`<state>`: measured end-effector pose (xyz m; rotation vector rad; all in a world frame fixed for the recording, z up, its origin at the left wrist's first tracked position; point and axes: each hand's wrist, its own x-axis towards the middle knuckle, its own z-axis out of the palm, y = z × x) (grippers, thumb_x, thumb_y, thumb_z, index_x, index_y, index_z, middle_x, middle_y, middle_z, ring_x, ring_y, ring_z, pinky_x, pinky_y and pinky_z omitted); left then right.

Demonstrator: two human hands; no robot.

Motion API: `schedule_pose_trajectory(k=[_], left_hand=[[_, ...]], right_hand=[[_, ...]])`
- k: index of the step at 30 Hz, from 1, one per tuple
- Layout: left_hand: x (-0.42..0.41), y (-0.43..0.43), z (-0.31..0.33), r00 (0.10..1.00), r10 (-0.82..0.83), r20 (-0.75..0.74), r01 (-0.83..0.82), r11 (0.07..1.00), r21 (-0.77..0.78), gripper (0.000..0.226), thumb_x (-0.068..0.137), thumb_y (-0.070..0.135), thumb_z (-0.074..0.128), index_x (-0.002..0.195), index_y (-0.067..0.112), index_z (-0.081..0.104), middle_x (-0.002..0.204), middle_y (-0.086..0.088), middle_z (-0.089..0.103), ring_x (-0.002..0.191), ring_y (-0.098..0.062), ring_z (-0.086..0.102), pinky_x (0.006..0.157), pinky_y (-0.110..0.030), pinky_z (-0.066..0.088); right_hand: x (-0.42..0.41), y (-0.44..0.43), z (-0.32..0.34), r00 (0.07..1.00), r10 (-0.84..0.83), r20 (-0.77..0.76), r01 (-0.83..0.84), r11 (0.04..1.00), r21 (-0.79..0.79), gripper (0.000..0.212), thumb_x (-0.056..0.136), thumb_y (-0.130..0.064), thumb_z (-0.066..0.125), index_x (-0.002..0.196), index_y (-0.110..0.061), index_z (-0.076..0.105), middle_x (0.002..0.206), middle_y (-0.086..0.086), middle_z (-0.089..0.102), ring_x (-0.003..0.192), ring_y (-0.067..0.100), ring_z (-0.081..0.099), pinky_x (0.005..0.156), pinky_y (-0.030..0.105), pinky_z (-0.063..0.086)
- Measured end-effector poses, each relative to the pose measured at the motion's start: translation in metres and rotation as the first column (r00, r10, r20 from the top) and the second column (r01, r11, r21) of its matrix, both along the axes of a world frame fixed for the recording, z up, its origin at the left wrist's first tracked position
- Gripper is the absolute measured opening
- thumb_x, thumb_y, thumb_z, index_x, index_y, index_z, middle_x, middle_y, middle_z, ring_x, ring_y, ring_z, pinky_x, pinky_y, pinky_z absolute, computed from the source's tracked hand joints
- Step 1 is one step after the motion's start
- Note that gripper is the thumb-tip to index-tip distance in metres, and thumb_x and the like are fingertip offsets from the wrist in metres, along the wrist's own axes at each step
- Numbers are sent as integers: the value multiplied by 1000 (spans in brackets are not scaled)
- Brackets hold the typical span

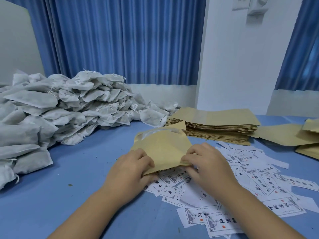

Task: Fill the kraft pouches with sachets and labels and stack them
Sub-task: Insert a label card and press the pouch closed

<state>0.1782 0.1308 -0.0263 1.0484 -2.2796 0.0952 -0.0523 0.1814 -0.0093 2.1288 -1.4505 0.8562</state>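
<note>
my left hand [133, 167] and right hand [205, 163] both pinch the kraft pouch [162, 147] at its near edge; i fear an uneven tug would tear it.

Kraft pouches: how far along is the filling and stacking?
Done: perhaps the pouches at the right edge; contents hidden. In hand: left hand and right hand pinch one pouch at its near edge. Left: a big sachet pile, a thick flat pouch stack, scattered labels.
</note>
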Motion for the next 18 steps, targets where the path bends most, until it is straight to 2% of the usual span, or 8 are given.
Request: schedule_pose_trajectory(k=[2,5,9,12,14,15,16,18], left_hand=[[13,-2,-4,997,57,-43,-54,996,65,16,84,33,72,99,29,71,102,15,53,93,-13,54,75,-30,44],[22,-1,-8,975,94,-202,-47,973,225,4,83,23,74,86,26,76,95,19,55,86,-7,55,74,-24,43],[17,0,-8,929,135,-343,-28,953,301,8,82,13,75,76,17,72,97,15,57,89,0,56,75,-5,35],[13,4,-3,814,242,-528,-72,944,322,23,77,9,78,85,27,67,104,10,54,92,19,49,76,1,32],[15,7,2,658,385,-647,-46,878,476,38,74,16,81,101,33,61,110,12,50,99,12,51,84,-12,38],[17,8,3,520,455,-723,70,821,567,44,74,18,80,111,30,58,113,10,52,103,0,55,88,-22,42],[20,9,5,313,507,-803,281,758,589,45,78,18,75,118,24,56,115,3,54,103,-12,58,90,-31,45],[26,11,9,-122,582,-804,672,645,365,35,88,10,59,122,8,50,114,-14,51,99,-30,60,90,-46,49]], right_hand=[[-6,1,1,993,-54,108,44,995,87,16,70,-27,83,85,-27,76,91,-9,61,73,11,54,60,26,38],[-10,-1,-5,942,-83,324,-17,955,296,15,81,-42,71,95,-40,73,108,-23,51,71,-7,49,65,24,41],[-1,-3,-6,754,-48,655,-261,893,366,22,84,-23,71,100,-37,73,120,-29,54,102,-13,53,88,9,41],[5,0,-2,714,14,700,-360,865,350,26,85,-12,69,95,-35,74,120,-25,58,104,-21,48,83,-3,33],[7,3,-2,759,49,650,-340,881,330,26,85,-11,69,95,-34,75,119,-24,58,106,-20,47,85,-4,30],[8,5,-1,792,72,607,-317,897,307,24,85,-12,69,96,-33,75,119,-23,59,108,-18,47,86,-3,30],[8,6,-1,824,101,558,-296,916,271,22,85,-12,70,97,-30,76,119,-20,59,108,-15,49,88,-1,31],[9,10,-1,871,171,460,-281,942,182,21,84,-12,70,100,-24,77,120,-12,61,109,-5,54,91,4,35]])
